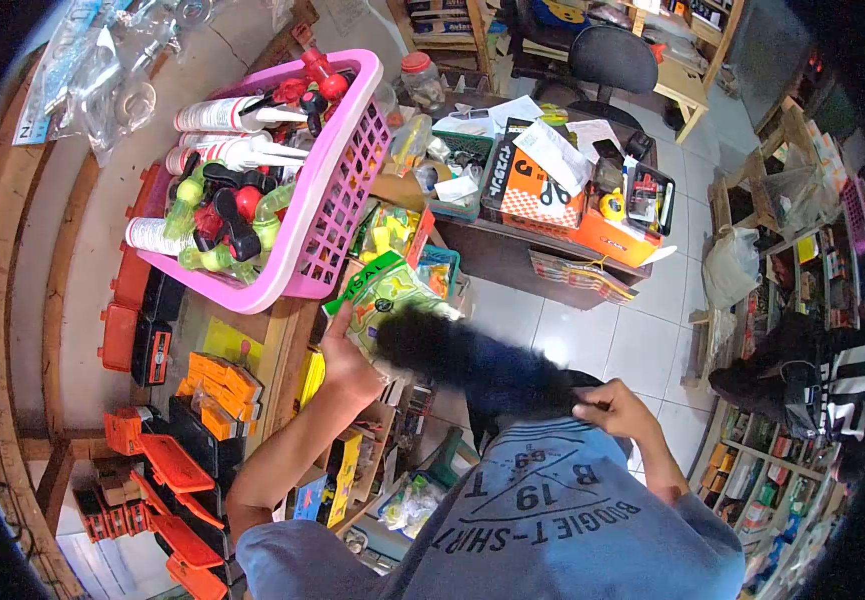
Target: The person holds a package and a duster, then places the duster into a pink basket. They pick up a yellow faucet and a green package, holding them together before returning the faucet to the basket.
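My left hand (350,365) grips the edge of a green and clear plastic packet (385,292) with light green items inside, near the picture's middle. In my right hand (617,408), closed at the lower right of centre, is the end of a dark feathery duster (483,365). The duster is blurred and stretches left across my front, its fluffy end close to the packet. Above my left hand stands a pink basket (328,190) full of white tubes and green, red and black bottles.
Orange boxes (221,392) and red-lidded cases (175,462) stand at the lower left. A desk (513,245) with a green basket (465,180) and an orange-black box (533,180) is ahead. Stocked shelves (753,480) line the right side, and an office chair (613,58) stands far back.
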A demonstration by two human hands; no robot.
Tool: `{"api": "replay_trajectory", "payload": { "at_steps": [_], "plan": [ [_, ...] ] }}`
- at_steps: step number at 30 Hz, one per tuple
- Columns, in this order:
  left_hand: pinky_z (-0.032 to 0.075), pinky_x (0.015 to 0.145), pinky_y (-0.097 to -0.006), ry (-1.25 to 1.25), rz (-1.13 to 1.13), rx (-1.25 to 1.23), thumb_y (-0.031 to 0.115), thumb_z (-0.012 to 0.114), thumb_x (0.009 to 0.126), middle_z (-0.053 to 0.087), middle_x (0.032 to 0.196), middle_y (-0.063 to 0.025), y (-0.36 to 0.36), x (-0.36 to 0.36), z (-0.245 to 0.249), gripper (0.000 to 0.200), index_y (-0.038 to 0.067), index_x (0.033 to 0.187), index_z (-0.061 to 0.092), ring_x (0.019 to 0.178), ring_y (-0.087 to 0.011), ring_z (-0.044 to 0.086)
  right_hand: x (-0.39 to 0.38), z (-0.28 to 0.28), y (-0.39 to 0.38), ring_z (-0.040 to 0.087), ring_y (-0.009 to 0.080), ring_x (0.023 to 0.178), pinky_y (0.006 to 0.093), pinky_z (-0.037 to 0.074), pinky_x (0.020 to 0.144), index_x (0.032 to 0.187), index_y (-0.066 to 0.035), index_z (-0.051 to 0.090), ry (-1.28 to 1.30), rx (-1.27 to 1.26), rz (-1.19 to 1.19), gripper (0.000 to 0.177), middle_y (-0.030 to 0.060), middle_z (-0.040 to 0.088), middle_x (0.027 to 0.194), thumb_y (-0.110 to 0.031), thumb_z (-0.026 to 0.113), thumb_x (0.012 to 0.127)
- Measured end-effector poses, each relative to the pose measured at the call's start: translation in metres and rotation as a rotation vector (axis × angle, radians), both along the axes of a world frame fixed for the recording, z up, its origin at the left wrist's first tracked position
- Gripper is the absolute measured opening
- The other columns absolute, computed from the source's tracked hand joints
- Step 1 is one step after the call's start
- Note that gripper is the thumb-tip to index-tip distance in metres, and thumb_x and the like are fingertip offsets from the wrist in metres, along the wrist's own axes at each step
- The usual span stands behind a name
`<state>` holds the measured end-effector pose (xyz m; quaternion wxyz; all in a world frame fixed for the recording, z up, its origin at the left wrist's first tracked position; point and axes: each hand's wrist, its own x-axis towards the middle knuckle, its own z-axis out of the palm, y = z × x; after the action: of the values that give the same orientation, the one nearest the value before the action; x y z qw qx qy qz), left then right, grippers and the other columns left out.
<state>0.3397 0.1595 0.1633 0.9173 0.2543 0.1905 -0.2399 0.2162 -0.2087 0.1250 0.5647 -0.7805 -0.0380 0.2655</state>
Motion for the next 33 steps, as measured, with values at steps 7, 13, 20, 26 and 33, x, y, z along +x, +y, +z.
{"api": "replay_trajectory", "payload": {
  "at_steps": [7, 13, 20, 26, 33],
  "plan": [
    [0.038, 0.101, -0.0501, -0.054, -0.016, -0.088, 0.048, 0.035, 0.093, 0.053, 0.127, -0.0185, -0.001, 0.001, 0.004, 0.057, 0.005, 0.13, 0.047, 0.115, -0.0349, 0.052, 0.004, -0.022, 0.004, 0.054, 0.0123, 0.064, 0.0306, 0.045, 0.064, 0.092, 0.002, 0.066, 0.163, -0.001, -0.069, 0.024, 0.0086, 0.068, 0.074, -0.021, 0.064, 0.086],
    [0.035, 0.104, -0.0503, -0.09, -0.057, -0.093, 0.041, 0.036, 0.095, 0.053, 0.128, -0.0169, -0.009, -0.005, 0.012, 0.051, 0.005, 0.13, 0.047, 0.118, -0.0327, 0.05, 0.015, -0.01, 0.014, 0.041, 0.0092, 0.059, 0.0297, 0.037, 0.055, 0.075, 0.003, 0.058, 0.131, 0.084, -0.075, 0.028, 0.0042, 0.049, 0.057, -0.022, 0.062, 0.087],
    [0.031, 0.107, -0.0492, -0.064, -0.101, -0.065, 0.043, 0.036, 0.094, 0.048, 0.134, -0.0149, -0.001, -0.005, 0.0, 0.055, 0.006, 0.135, 0.041, 0.123, -0.0327, 0.045, 0.02, -0.004, 0.007, 0.039, 0.007, 0.058, 0.0267, 0.034, 0.053, 0.072, 0.002, 0.058, 0.097, 0.129, -0.054, 0.028, -0.0028, 0.047, 0.058, -0.02, 0.061, 0.089],
    [0.037, 0.102, -0.0467, -0.188, -0.154, -0.008, 0.038, 0.041, 0.094, 0.054, 0.127, -0.0131, -0.006, -0.022, 0.0, 0.048, 0.006, 0.129, 0.047, 0.116, -0.031, 0.051, 0.026, -0.002, 0.013, 0.041, 0.0066, 0.059, 0.0262, 0.035, 0.054, 0.071, 0.003, 0.059, 0.102, 0.176, -0.086, 0.031, -0.0035, 0.049, 0.059, -0.022, 0.062, 0.089],
    [0.032, 0.107, -0.0443, -0.163, -0.222, 0.272, 0.045, 0.062, 0.084, 0.052, 0.129, -0.0173, -0.005, -0.021, 0.004, 0.069, 0.004, 0.135, 0.04, 0.118, -0.031, 0.051, 0.031, -0.008, 0.009, 0.04, 0.009, 0.059, 0.0293, 0.036, 0.057, 0.073, 0.003, 0.059, 0.085, 0.122, -0.144, 0.031, 0.0021, 0.046, 0.055, -0.023, 0.062, 0.089]
  ]
}}
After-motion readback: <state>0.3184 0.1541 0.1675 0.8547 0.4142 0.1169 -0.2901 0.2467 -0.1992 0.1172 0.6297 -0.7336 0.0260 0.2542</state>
